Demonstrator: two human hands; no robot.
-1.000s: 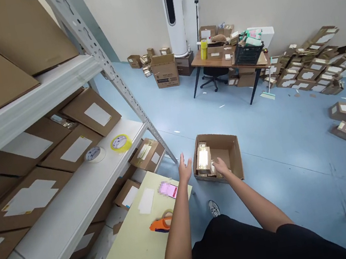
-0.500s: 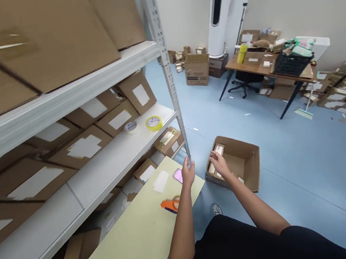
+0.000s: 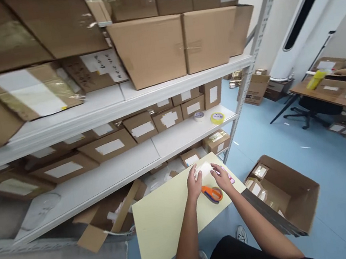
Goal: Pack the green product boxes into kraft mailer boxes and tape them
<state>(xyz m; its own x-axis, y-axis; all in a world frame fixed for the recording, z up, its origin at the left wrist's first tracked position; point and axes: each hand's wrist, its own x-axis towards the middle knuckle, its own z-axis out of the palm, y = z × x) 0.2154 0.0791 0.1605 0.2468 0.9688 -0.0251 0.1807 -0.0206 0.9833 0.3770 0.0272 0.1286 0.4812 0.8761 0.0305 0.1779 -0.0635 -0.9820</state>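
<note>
Overhead, 2 bare hands (image 3: 208,181), smooth yellow tabletop (image 3: 175,210), curvy orange dispenser (image 3: 212,194)

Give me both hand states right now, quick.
Left hand: open, fingers loosely curved, beside the white paper; contact can't be told.
Right hand: open, loosely curved, at the paper's other side; contact can't be told.
</note>
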